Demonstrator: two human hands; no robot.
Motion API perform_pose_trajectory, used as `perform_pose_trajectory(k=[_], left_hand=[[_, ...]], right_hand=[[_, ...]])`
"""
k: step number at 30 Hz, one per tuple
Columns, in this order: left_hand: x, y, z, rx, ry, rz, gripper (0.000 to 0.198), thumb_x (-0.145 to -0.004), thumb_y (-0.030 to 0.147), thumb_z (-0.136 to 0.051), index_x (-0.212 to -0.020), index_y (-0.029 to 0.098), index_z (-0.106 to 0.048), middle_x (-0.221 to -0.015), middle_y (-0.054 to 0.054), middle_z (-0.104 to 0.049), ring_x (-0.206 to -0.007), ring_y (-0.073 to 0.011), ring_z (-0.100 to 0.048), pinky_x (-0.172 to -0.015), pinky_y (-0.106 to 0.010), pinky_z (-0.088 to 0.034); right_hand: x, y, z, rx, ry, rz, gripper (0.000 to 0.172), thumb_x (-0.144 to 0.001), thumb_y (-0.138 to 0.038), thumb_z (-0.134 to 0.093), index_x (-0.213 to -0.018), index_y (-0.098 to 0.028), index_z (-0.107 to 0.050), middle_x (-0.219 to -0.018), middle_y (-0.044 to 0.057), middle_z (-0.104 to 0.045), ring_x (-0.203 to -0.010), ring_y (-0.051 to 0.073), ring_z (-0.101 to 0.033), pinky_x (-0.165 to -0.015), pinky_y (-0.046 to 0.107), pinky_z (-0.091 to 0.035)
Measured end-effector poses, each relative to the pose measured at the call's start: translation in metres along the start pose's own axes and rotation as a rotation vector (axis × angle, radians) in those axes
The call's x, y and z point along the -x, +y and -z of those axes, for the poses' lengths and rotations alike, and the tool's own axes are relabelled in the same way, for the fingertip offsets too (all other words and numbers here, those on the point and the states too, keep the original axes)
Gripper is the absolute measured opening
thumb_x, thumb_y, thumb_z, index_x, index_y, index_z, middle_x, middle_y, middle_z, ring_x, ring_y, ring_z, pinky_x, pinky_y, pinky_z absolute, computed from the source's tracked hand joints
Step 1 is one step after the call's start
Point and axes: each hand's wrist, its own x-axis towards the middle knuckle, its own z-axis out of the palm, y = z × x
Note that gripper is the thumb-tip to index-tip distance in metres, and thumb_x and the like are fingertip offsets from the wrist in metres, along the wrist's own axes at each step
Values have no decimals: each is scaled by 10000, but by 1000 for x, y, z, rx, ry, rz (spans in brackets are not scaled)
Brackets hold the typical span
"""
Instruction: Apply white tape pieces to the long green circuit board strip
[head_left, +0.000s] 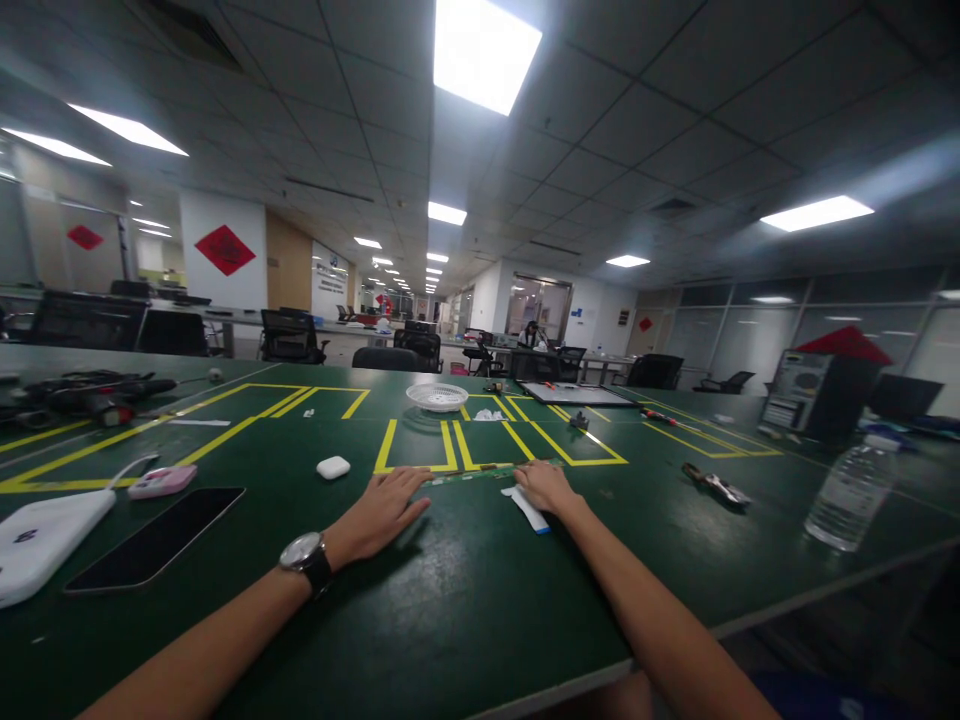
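My left hand [384,512], with a watch [301,552] on its wrist, lies palm down with its fingers stretched out. Its fingertips rest at the left end of a thin greenish strip [472,474] on the green table. Closed fingers of my right hand [546,487] are at the strip's other end. A white flat piece with a blue end [531,510] sticks out from under the right thumb; the exact grip is hidden. Left of my left hand sits a white earphone case [333,467]. Beyond both hands stands a white perforated basket [436,398].
At the left lie a black phone [157,538], a pink case [162,481] and a white power bank [52,540]. A water bottle [851,495] stands right, near a metal tool [716,487] and a computer tower [814,395]. Yellow tape [600,462] marks the table [465,600].
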Motion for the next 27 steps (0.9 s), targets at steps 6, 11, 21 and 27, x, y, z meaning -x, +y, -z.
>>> perform_pose_trajectory(k=[6, 11, 21, 27], left_hand=[[0, 3, -4, -29, -63, -9, 422, -1010, 458, -355, -1365, 254, -460, -1409, -74, -503, -1297, -271, -431, -1036, -441, -322], [2, 4, -7, -11, -115, -24, 431, -1013, 470, -338, -1368, 258, -457, -1387, -75, -517, -1273, -265, -445, -1008, -418, -338], [3, 1, -10, 20, -154, -21, 463, -1009, 502, -330, -1394, 271, -442, -1380, -73, -521, -1249, -265, -460, -994, -407, -341], [3, 7, -5, 16, -181, 12, 472, -1004, 495, -346, -1397, 252, -444, -1389, -79, -513, -1259, -270, -456, -1007, -420, -343]], right_hand=[[-3, 34, -7, -50, -60, -235, 615, -933, -568, -279, -1327, -189, -560, -1411, 177, -465, -1297, 379, -408, -996, 586, -338], [-4, 38, -15, -71, -85, -217, 715, -921, -605, -244, -1464, -163, -389, -1529, 141, -330, -1385, 349, -291, -1086, 524, -256], [-3, 43, -19, -106, -228, -259, 816, -897, -682, -160, -1548, -190, -136, -1619, 70, -79, -1476, 278, -69, -1160, 492, -72], [-1, 44, -16, -125, -274, -244, 866, -876, -717, -179, -1551, -183, -87, -1621, 68, -18, -1482, 267, -16, -1166, 488, -43]])
